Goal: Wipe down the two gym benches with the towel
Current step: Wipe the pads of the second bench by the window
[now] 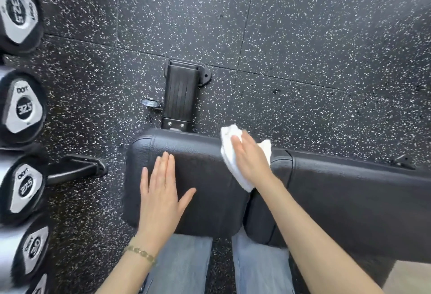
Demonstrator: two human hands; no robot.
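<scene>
A black padded gym bench lies across the lower middle, with a short seat pad (pixel 205 177) on the left and a long back pad (pixel 349 200) running off to the right. My left hand (pixel 163 191) rests flat on the seat pad, fingers straight. A white towel (pixel 229 153) lies folded over the seat pad's far right corner, by the gap between the pads. My right hand (pixel 250 158) presses down on the towel with straight fingers. Only this one bench is in view.
The bench's black foot and post (pixel 180 93) stand on the speckled rubber floor (pixel 279 37) beyond the seat. A rack of dumbbells (pixel 22 107) lines the left edge, with a rack foot (pixel 77 170) reaching toward the bench. My legs in jeans (pixel 182 263) stand below the bench.
</scene>
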